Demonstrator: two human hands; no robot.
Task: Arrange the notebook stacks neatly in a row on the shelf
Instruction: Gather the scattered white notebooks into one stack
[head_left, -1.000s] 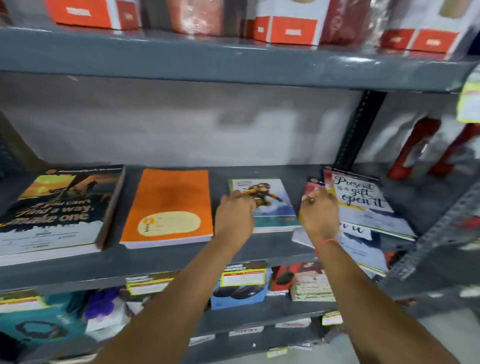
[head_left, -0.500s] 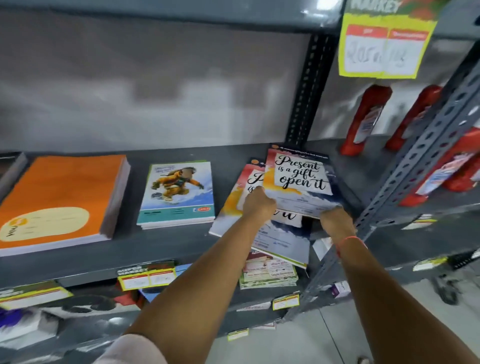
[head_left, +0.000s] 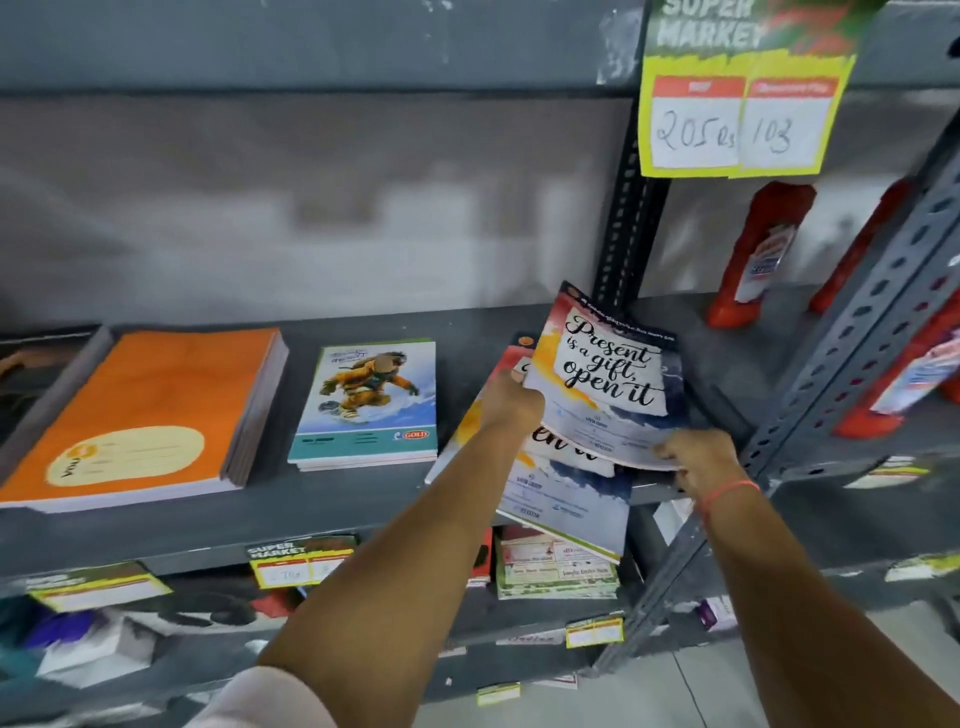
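Nearest us, our right hand (head_left: 698, 460), a red thread at the wrist, has its fingers curled around the lower right corner of the top "Present is a gift, open it" notebook (head_left: 608, 379). Our left hand (head_left: 511, 402) pinches that notebook's left edge, fingers closed on it. The notebook sits tilted on the skewed notebook stack (head_left: 566, 493), which overhangs the grey shelf (head_left: 363, 499) edge. Farther left lie the snowboarder notebook stack (head_left: 366, 405) and the orange notebook stack (head_left: 145, 415), apart. Red bottles (head_left: 753, 254) stand beyond.
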